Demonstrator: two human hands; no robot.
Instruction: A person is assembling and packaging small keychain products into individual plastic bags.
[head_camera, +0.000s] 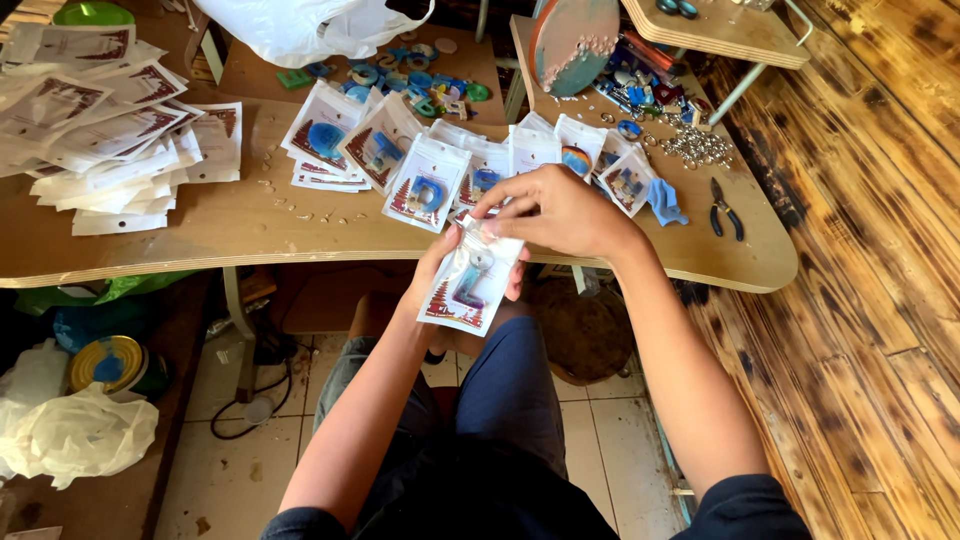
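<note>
My left hand (432, 272) cradles a small clear packet (472, 282) from underneath; inside is a blue letter-shaped keychain on a white card with red print. My right hand (560, 210) pinches the packet's top edge with its fingertips. Both hands are just in front of the wooden table's (250, 235) near edge, above my lap. A row of similar filled packets (425, 185) lies on the table right behind my hands.
A pile of empty printed cards and packets (110, 130) covers the table's left. Loose coloured letter charms (420, 80) lie at the back, metal rings (697, 145) and black pliers (727, 208) on the right. A white plastic bag (300, 25) sits at the top.
</note>
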